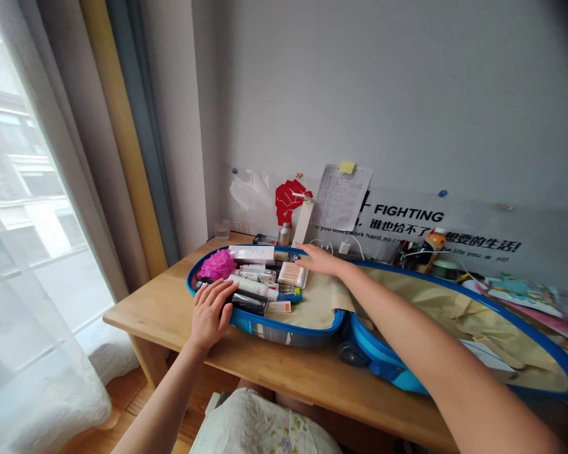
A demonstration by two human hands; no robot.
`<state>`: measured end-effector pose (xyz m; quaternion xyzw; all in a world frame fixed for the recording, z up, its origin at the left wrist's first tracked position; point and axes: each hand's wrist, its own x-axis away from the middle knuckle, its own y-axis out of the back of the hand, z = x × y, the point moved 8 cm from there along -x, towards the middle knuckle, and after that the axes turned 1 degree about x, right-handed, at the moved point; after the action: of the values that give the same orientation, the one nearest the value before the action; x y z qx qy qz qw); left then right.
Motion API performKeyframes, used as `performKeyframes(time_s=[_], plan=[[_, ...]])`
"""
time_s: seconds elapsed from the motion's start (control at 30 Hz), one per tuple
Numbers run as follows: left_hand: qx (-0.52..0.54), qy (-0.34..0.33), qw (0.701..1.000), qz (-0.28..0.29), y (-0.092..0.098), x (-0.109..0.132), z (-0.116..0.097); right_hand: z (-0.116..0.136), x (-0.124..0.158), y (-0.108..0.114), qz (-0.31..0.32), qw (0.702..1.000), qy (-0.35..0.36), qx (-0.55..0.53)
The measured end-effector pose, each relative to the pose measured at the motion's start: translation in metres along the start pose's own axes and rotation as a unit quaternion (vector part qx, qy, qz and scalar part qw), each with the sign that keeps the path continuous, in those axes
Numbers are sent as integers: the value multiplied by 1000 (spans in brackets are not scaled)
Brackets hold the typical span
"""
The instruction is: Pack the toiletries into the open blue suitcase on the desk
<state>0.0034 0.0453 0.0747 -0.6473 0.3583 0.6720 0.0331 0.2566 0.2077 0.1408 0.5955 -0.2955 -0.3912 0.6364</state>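
An open blue suitcase (284, 331) lies on a wooden desk (165, 309), its two halves spread flat. The left half holds several tubes, bottles and boxes and a pink bath pouf (216, 265). My left hand (211, 310) rests palm down with fingers spread on the near rim of that half, touching a dark tube (248, 302). My right hand (319, 260) reaches across, fingers stretched flat, beside a pack of cotton swabs (292, 274) at the far edge. The right half (454, 309) shows beige lining.
A wall with a red fist sticker (288, 198), a pinned paper sheet (341, 197) and "FIGHTING" lettering (408, 214) backs the desk. Small bottles, cables and papers crowd the desk's far right. Curtains and a window stand at the left.
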Motion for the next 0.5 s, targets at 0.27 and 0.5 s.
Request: performKeyframes(time_s=[0.27,0.5], plan=[[3,18,1000,4,-1,0,2,-103,127,67,-43,995,-88,35],[11,18,1000,7,-1,0,3,-200,273,18,107,918,-378,53]])
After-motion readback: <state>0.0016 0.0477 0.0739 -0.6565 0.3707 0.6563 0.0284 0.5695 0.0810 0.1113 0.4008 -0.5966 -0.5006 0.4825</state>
